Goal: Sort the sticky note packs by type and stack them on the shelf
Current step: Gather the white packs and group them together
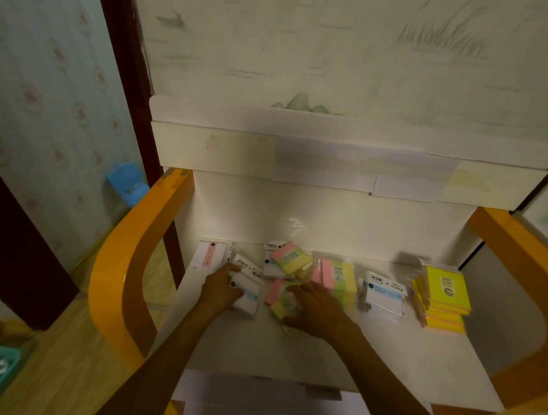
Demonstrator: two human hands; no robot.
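White shelf [385, 358] with orange side frames carries all the packs; landmark is the yellow pack stack [443, 298] at its right end. Just left of that stack sits a white pack pile [386, 294], further left the pastel packs [339, 278]. Right hand [317, 309], fingers curled, grip closed round a pastel pack [281, 299] (label blurred); left hand [221, 289], farthest from the stack, grips a white pack [246, 294].

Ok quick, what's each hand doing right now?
Left hand: grips a white pack.
Right hand: rests on a pink-and-yellow pack; whether it grips cannot be told.
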